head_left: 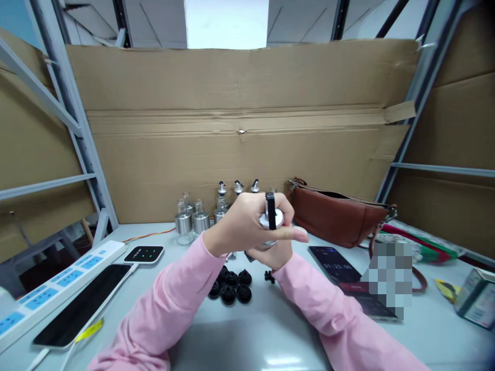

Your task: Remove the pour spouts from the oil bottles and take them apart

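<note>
Head view, looking forward and down over a pale worktable (pixel 247 330) walled at the back by a cardboard sheet (pixel 240 129). At centre, raised above the table, the left hand (pixel 247 224) closes from above round a silver pourer cap (pixel 270 219) with a black lever (pixel 270 208) standing up from it; thumb and fingers wrap the cap, so the grip is narrow and loaded. The right hand (pixel 276 255) sits directly beneath, cupped against whatever hangs below the cap; its fingers are mostly hidden, and what they hold cannot be told. The cap thus lies inside the left grip, with the right hand touching from below. Judged by the layout, assembly is partway: at the far edge stand glass bottles (pixel 189 221), some already topped with spouts (pixel 237 188), while a cluster of black stoppers (pixel 231 288) lies loose on the table just near of the hands, with a smaller black piece (pixel 269 276) beside it. To the right lie a brown leather bag (pixel 340 219) and a dark phone (pixel 335 265); to the left, a white power strip (pixel 58 288), a second phone (pixel 83 306) and a small charger (pixel 145 254).
</note>
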`<state>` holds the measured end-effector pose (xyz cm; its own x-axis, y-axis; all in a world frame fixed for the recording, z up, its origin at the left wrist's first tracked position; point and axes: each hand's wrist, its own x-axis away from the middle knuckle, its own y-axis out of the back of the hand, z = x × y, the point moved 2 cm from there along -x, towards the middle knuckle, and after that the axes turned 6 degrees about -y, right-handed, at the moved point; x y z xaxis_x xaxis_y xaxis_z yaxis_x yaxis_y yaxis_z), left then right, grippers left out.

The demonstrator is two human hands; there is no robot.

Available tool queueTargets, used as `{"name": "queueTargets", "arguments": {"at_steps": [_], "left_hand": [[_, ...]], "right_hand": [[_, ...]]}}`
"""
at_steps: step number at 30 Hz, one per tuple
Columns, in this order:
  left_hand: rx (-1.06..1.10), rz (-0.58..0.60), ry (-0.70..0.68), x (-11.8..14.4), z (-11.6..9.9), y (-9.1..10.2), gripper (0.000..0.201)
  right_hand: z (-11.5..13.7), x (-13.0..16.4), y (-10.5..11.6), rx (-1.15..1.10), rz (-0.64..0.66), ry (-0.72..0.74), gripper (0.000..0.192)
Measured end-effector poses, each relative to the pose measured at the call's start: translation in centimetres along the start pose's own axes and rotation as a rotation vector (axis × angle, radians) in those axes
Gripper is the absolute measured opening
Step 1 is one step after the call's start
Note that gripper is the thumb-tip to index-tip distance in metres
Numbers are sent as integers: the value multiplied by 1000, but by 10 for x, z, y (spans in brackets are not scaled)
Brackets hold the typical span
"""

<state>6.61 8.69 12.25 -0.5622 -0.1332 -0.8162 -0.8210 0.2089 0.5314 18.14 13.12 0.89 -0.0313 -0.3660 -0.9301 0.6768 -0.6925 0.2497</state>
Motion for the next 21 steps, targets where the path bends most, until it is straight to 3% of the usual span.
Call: {"name": "queueTargets", "arguments": {"at_steps": [4,7,12,15,18,21], "left_hand": [[-122,-46,-95,2,-3,3,31],[-246,-90,-170,3,-1,6,27],[-518,-108,-283,5,18,10,23],[-580,-100,-251,5,27,19,21],[-585,-91,-130,5,30,28,20],[-552,33,2,4,30,29,14]], "right_hand": [[17,0,4,-73,-71,97,45],[18,0,6,-65,-104,20,47],[15,1,4,-18,-22,-70,61],[12,1,2,52,4,-89,64],[6,1,-1,77,-1,-116,69],[1,3,-4,37,-2,-160,76]]}}
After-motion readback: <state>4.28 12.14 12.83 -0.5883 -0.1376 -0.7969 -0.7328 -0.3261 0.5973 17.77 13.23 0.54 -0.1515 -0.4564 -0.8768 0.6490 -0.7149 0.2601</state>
